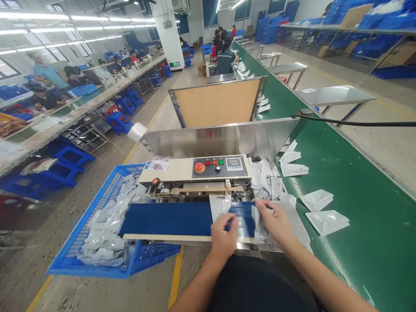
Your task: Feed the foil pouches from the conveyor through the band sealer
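Observation:
A silver-white pouch (219,207) stands at the band sealer (195,171), its upper end at the sealing slot and its lower part over the blue conveyor belt (169,219). My left hand (224,237) is closed at the pouch's lower end, fingers curled; part of the grip is hidden. Just to the right, my right hand (274,220) pinches the top of another pouch (259,223), which hangs at the belt's right end. More pouches (264,175) lie heaped beyond my right hand, beside a metal tray (294,219).
Left of the sealer, a blue basket (66,260) holds many pouches. On the right runs a long green conveyor (367,208) with scattered pouches (327,221). A metal guard (214,141) rises behind the sealer. Farther off, people sit at work lines; a black cable (357,123) crosses the right side.

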Demonstrator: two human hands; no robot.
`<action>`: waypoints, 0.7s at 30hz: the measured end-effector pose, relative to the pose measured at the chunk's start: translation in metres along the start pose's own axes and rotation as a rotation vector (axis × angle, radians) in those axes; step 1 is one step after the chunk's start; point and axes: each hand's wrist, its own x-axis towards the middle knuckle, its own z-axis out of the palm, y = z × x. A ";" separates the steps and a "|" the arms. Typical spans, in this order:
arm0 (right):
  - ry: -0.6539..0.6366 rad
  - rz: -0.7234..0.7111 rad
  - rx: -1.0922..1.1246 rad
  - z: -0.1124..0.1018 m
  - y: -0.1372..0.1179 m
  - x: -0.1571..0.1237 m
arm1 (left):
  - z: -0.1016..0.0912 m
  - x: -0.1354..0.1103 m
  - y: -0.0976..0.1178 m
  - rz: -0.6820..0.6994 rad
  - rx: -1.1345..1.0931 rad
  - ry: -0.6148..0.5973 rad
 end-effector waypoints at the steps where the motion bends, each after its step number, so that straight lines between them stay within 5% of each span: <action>1: -0.004 -0.011 0.060 0.006 0.001 -0.004 | 0.009 -0.007 0.005 0.029 -0.004 -0.120; 3: -0.035 -0.029 0.199 0.015 0.002 -0.010 | 0.029 -0.012 0.011 0.049 0.007 -0.201; 7: -0.184 0.027 0.460 0.005 0.010 -0.009 | 0.052 0.003 0.005 -0.093 -0.040 -0.080; 11: -0.244 0.100 0.332 -0.018 0.025 -0.005 | 0.059 0.015 -0.008 -0.181 -0.172 -0.099; 15: -0.123 0.081 0.195 -0.034 0.046 0.008 | 0.073 0.022 -0.011 -0.220 -0.118 -0.095; 21: 0.020 0.305 0.267 -0.039 0.052 0.054 | 0.102 0.049 -0.017 -0.528 -0.142 0.111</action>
